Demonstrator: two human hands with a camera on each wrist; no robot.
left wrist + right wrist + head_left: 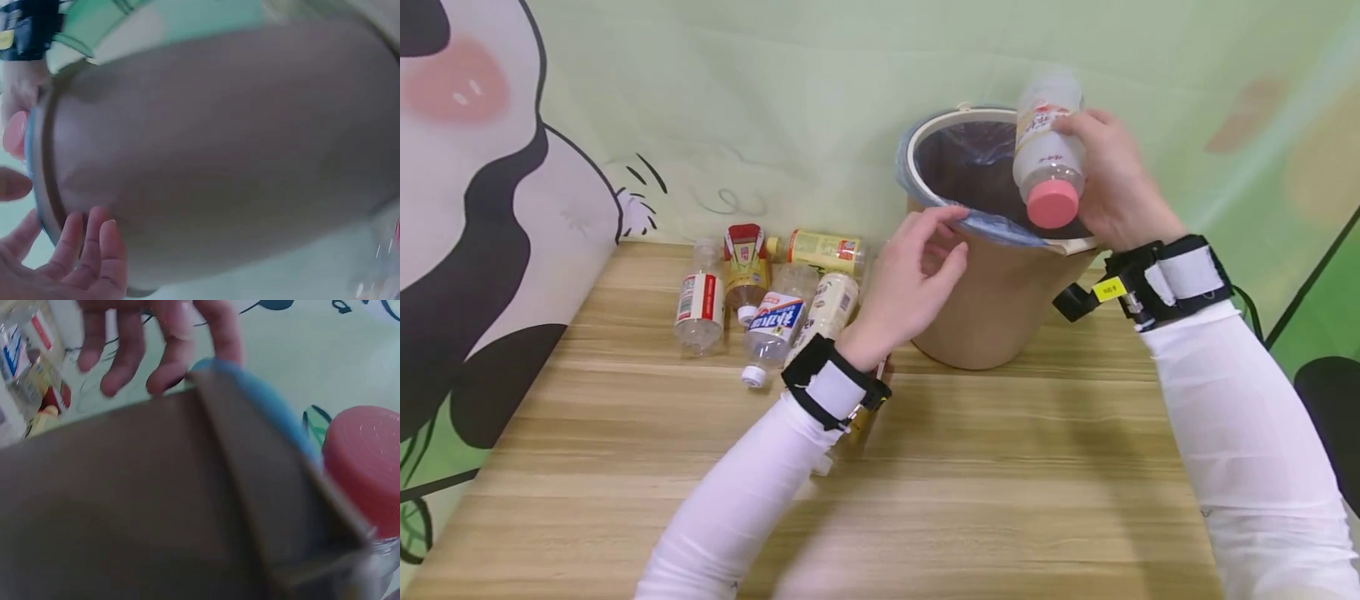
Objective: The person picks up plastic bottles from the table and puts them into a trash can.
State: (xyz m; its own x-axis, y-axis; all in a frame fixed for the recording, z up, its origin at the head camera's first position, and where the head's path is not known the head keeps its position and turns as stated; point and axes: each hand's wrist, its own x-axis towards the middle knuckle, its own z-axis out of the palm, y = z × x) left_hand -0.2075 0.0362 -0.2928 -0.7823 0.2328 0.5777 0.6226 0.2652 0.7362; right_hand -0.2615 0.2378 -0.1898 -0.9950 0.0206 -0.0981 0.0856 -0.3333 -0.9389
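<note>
White sleeves (722, 517) are covering both forearms, and black wrist straps (1176, 283) are circling both wrists above a wood-grain tabletop (1037, 500). Beneath the left wrist, a partly hidden bottle with a white cap (822, 464) is lying on the tabletop. The left hand (913, 271) is holding nothing in its grasp; its fingers are spreading loosely, touching the near-left side of a brown wastebasket (992, 308) at the rim. Beyond that wrist, to the left, a clear bottle with a blue-and-white label (775, 315) is lying beside a cream-labelled bottle (831, 307). Farther back, a clear bottle with a red-and-white label (700, 302), a red-and-yellow-labelled bottle (747, 267) and a yellow-labelled bottle (823, 250) are lying near one another. A blue liner (1000, 227) is folding over the wastebasket's rim. The right hand (1112, 179) is gripping a pink-capped bottle (1047, 154) over the wastebasket's mouth, its cap pointing toward the person. Behind everything, a pale green cartoon backdrop (775, 83) is hanging.
</note>
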